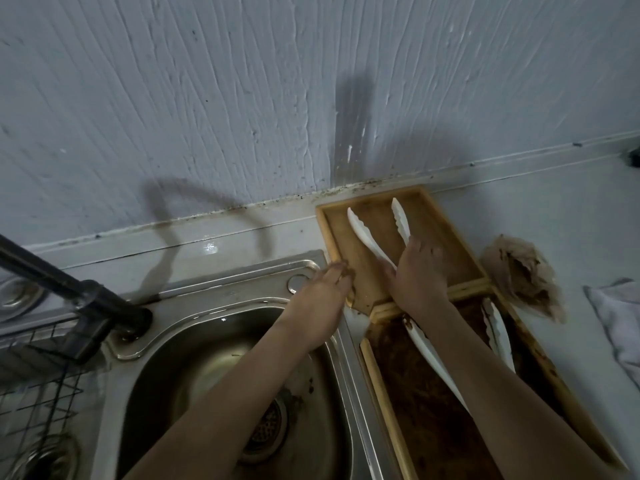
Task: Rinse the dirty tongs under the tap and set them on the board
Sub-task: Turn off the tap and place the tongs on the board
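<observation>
Now the white tongs lie on the board, tips toward the wall.

Both arms are stretched out forward, bare forearms. The left hand is flat, palm down, fingers straight and together, pointing up and right. The right hand is palm down too, fingers curled, looks like it's gripping something, wrist straight.
</observation>
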`<action>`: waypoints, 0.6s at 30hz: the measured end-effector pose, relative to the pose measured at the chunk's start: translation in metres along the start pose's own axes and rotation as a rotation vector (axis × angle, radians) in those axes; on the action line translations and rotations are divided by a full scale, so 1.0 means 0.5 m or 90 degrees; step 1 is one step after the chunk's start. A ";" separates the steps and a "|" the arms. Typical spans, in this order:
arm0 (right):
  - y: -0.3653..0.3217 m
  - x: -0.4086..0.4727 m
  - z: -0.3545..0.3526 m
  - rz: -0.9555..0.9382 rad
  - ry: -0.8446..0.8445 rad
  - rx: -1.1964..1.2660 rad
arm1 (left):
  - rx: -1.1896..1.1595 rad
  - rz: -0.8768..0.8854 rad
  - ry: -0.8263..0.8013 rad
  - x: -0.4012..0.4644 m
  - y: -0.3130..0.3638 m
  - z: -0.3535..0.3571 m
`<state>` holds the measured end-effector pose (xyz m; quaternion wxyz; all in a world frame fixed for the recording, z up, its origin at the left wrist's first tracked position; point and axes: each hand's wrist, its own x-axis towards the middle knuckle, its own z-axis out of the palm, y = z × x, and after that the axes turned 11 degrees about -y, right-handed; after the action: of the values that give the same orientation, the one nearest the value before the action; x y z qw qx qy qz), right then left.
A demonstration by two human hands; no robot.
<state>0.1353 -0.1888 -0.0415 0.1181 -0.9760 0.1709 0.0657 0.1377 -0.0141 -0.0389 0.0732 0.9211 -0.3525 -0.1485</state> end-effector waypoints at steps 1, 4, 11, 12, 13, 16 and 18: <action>-0.001 0.001 0.000 0.001 -0.003 -0.007 | -0.007 -0.002 0.002 -0.002 0.001 0.002; -0.003 0.010 -0.001 0.011 -0.014 -0.004 | -0.020 -0.006 -0.013 -0.010 -0.003 0.002; -0.002 -0.008 -0.025 0.015 0.006 0.069 | 0.074 -0.045 -0.055 -0.044 0.014 -0.002; 0.000 -0.020 -0.037 -0.003 0.046 0.093 | 0.085 -0.036 -0.056 -0.052 0.016 -0.003; 0.008 -0.044 -0.052 -0.020 0.088 0.109 | 0.095 -0.020 -0.057 -0.064 0.025 -0.002; 0.047 -0.118 -0.089 -0.092 0.232 0.161 | 0.099 0.031 -0.017 -0.090 0.048 0.015; 0.081 -0.173 -0.103 -0.138 0.309 0.180 | 0.105 0.068 0.007 -0.106 0.071 0.029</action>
<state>0.0450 -0.2116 0.0144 0.2151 -0.9496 0.0965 -0.2069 0.0733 -0.0052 -0.0321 0.0069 0.9046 -0.4117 -0.1099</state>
